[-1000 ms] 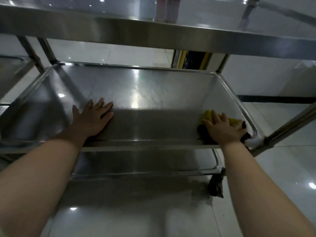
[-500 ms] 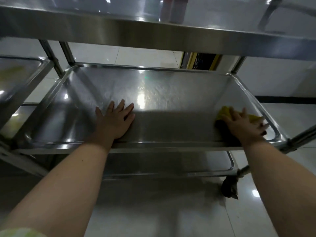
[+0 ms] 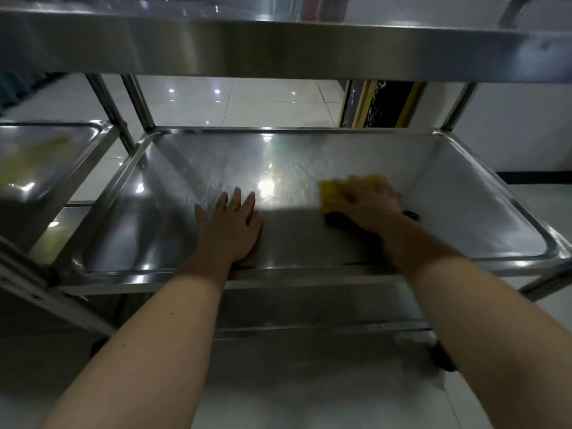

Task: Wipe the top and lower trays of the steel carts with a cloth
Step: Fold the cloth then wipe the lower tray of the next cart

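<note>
A steel cart fills the view, and its middle tray (image 3: 192, 168) lies in front of me under the top tray (image 3: 278, 48). My left hand (image 3: 230, 229) rests flat on the middle tray's floor near its front edge, fingers straight. My right hand (image 3: 366, 204) presses a yellow cloth (image 3: 329, 188) onto the tray floor right of centre; the hand is motion-blurred and covers most of the cloth. A lower tray (image 3: 309, 305) shows beneath the front rim.
A second steel cart's tray (image 3: 46, 156) stands to the left, close beside this one, with upright posts (image 3: 136, 103) between them. A black caster wheel (image 3: 445, 357) sits at the lower right. Glossy floor tiles (image 3: 263, 103) and a dark doorway (image 3: 383, 103) lie beyond.
My right hand has slid the yellow cloth from the tray's right end leftward toward the middle. My left hand stays flat on the tray.
</note>
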Demonstrator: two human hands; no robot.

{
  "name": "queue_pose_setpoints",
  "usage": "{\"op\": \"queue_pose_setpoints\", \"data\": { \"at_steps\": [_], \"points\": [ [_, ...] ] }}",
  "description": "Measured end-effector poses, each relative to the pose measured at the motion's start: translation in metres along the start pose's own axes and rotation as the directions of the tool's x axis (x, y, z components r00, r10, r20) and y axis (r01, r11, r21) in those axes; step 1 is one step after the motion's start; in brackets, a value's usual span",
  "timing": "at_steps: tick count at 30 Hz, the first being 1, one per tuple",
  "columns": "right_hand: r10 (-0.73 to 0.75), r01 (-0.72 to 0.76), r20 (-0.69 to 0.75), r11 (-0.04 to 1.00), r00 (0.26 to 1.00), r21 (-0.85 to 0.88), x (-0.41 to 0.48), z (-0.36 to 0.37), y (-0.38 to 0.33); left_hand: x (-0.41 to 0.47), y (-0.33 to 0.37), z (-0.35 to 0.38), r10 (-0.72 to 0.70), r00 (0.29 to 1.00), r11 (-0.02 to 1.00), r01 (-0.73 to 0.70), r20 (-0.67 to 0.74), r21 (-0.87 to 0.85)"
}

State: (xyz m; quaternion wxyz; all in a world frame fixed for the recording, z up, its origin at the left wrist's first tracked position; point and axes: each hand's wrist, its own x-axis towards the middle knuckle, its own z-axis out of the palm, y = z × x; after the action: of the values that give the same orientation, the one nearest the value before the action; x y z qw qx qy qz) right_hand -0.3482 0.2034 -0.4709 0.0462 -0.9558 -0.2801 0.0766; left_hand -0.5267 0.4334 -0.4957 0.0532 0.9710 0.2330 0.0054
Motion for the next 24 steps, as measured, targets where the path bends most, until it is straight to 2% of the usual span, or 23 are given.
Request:
{"op": "queue_pose_setpoints", "data": {
  "at_steps": [1,3,5,6,7,9,10,12,13,14,16,18,20,22,24],
  "points": [
    [0.127,-0.126,-0.008,0.991,0.992,0.055,-0.015,-0.003,0.032,-0.001,0.001,-0.001,0.0,1.0,1.0,0.0,0.005,-0.009],
    [0.412,-0.402,-0.022,0.899,0.911,0.174,-0.041,-0.004,0.086,-0.004,0.006,-0.001,-0.002,1.0,1.0,0.002,0.002,-0.006],
    [0.569,-0.555,0.004,0.799,0.822,0.231,-0.049,-0.006,0.09,-0.008,0.012,-0.002,-0.004,1.0,1.0,0.004,-0.006,0.006],
    [0.57,-0.561,0.033,0.795,0.821,0.232,-0.048,-0.004,0.069,-0.009,0.014,-0.001,-0.006,1.0,1.0,0.006,0.0,0.007],
    [0.523,-0.517,0.028,0.831,0.852,0.205,-0.045,0.005,0.038,-0.011,0.016,-0.001,-0.009,1.0,1.0,0.009,0.009,0.004],
    [0.28,-0.276,-0.023,0.954,0.96,0.118,-0.053,0.024,-0.041,-0.011,0.015,-0.001,-0.014,1.0,1.0,0.014,0.021,-0.002],
    [0.132,-0.129,-0.033,0.988,0.991,0.086,-0.066,0.032,-0.077,-0.01,0.013,-0.001,-0.014,1.0,1.0,0.014,0.027,-0.004],
    [-0.072,0.073,-0.02,0.997,0.997,0.03,-0.087,0.032,-0.097,-0.01,0.007,-0.002,-0.015,0.999,1.0,0.016,0.044,-0.013],
    [-0.091,0.091,-0.021,0.996,0.996,0.015,-0.085,0.032,-0.074,-0.012,0.006,-0.003,-0.015,0.999,1.0,0.016,0.044,-0.022],
    [-0.048,0.048,-0.027,0.999,0.999,0.004,-0.083,0.027,-0.044,-0.013,0.006,-0.003,-0.014,0.999,0.999,0.015,0.038,-0.032],
    [0.156,-0.154,-0.032,0.987,0.987,0.043,-0.082,0.017,0.029,-0.016,0.007,-0.003,-0.014,0.999,0.998,0.016,0.03,-0.053],
    [0.397,-0.388,-0.056,0.914,0.916,0.123,-0.09,0.006,0.077,-0.017,0.011,-0.003,-0.017,0.999,0.998,0.019,0.036,-0.06],
    [0.531,-0.516,-0.043,0.837,0.846,0.182,-0.096,0.002,0.068,-0.019,0.014,-0.004,-0.013,0.999,0.999,0.015,0.04,-0.038],
    [0.486,-0.48,-0.007,0.865,0.874,0.148,-0.097,0.008,0.009,-0.017,0.014,-0.006,-0.012,0.998,0.999,0.014,0.057,-0.038],
    [0.288,-0.289,0.022,0.953,0.957,0.091,-0.103,0.025,-0.08,-0.012,0.009,-0.011,-0.025,0.996,0.987,0.039,0.089,-0.157]
  ]
}}
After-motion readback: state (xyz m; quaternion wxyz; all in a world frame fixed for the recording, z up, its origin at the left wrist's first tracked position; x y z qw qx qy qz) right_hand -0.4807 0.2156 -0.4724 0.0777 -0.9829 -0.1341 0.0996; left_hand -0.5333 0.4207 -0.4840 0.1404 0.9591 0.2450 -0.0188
